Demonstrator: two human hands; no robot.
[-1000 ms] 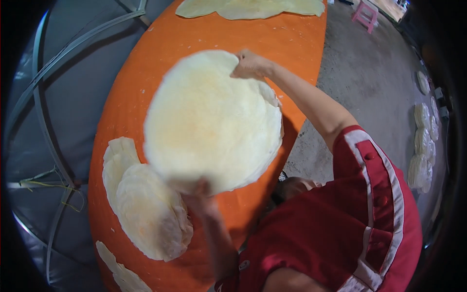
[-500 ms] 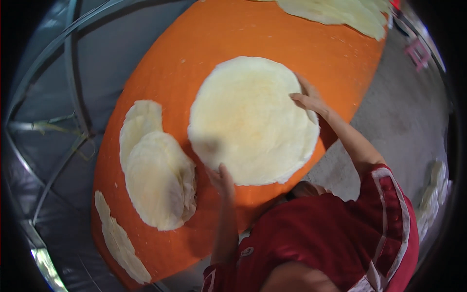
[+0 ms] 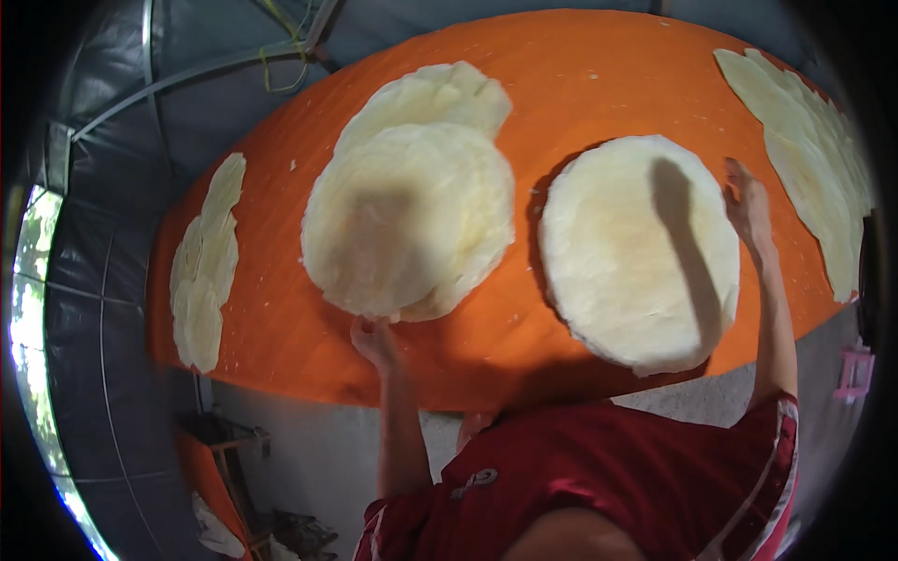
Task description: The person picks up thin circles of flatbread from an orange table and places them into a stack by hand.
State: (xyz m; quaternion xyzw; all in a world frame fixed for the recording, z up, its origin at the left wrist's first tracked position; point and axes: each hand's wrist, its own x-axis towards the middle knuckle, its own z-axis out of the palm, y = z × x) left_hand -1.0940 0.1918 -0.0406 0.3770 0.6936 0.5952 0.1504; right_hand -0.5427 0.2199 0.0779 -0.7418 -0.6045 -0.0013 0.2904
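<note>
A neat stack of large, round, pale sheets, thin like flatbread, lies right of the middle on the orange tabletop. Beside its right edge is my right hand, raised with fingers apart and holding nothing; its arm's shadow falls across the stack. To the left, a looser pile of similar sheets overlaps another batch behind it. At the pile's near edge my left hand has its fingers pinched on the rim of a round sheet. A dark shadow covers the middle of that pile.
More overlapping sheets lie at the table's far right and left end. The orange table's front edge runs close to my body. Behind stands a dark wall with metal bars. A pink stool is on the floor at right.
My view has swung left. My right hand has let go of the round stack and moved off its right edge. My left hand has moved from that stack to the left pile's near rim.
</note>
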